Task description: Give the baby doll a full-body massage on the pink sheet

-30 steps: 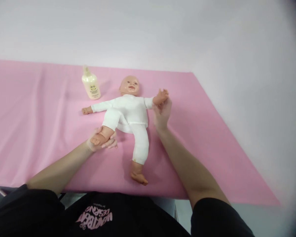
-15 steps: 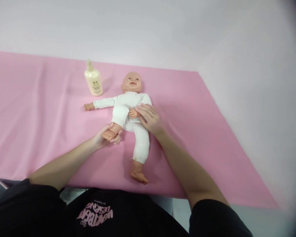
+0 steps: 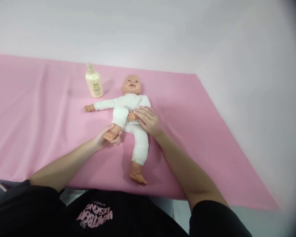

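While bent over the near edge of the pink sheet [image 3: 39,131], wore a black top with pink lettering [image 3: 95,212], seen at 6 o'clock. Reached both bare forearms up from there toward the doll [image 3: 128,112], which lay face up near the middle of the sheet, head toward 12 o'clock. Cupped the left hand [image 3: 104,137] under one bare doll foot [image 3: 111,135], fingers curled loosely about it, at 7 o'clock of the doll's belly, with that white-clad leg bent up toward the body. Laid the right hand [image 3: 148,120] palm down at 3 o'clock of the belly, fingers fairly straight and only slightly spread, pressing the doll's small hand [image 3: 132,116] against the white suit. Left the other leg stretched toward 6 o'clock, its bare foot [image 3: 138,177] near the sheet's edge. Left the other arm flung out toward 9 o'clock, flat on the sheet. Stood farther back at 11 o'clock of the doll's head: a cream lotion bottle [image 3: 94,82], upright, just apart from the outstretched arm. Beyond, a plain pale wall [image 3: 148,29].
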Demonstrator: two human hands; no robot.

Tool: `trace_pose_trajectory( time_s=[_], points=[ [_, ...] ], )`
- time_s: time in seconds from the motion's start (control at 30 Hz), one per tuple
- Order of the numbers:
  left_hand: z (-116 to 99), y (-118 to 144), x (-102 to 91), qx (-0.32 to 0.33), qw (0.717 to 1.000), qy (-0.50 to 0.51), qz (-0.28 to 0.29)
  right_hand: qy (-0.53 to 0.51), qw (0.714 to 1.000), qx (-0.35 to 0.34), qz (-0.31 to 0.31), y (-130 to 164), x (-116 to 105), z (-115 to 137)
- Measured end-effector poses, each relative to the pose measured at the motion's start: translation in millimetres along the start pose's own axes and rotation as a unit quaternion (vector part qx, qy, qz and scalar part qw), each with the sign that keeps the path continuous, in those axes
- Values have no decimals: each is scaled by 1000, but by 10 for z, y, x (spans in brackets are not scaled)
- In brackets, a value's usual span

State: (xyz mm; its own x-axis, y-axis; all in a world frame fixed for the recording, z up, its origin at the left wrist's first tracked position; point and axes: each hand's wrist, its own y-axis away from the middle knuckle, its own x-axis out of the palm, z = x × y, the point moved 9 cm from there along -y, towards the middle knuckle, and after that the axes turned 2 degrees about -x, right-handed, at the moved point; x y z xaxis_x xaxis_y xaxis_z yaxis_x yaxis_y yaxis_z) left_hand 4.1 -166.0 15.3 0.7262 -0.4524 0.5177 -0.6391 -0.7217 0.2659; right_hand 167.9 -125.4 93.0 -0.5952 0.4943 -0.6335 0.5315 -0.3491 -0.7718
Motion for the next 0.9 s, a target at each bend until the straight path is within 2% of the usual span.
trace_pose_trajectory(
  time_s=[0.13,0.4,0.63,0.9],
  points=[
    [16,-13,-6,4,1000,-6,3,9,1000,2,12,-9,11,12],
    [5,20,28,0,999,-38,7,5,1000,-5,-13,-18,-20,23],
    [67,-2,-28,8,999,-47,15,-9,997,-25,-66,-20,-90,64],
    [50,19,5,9,999,-43,19,-31,999,19,-32,4,-7,-25]
  ],
)
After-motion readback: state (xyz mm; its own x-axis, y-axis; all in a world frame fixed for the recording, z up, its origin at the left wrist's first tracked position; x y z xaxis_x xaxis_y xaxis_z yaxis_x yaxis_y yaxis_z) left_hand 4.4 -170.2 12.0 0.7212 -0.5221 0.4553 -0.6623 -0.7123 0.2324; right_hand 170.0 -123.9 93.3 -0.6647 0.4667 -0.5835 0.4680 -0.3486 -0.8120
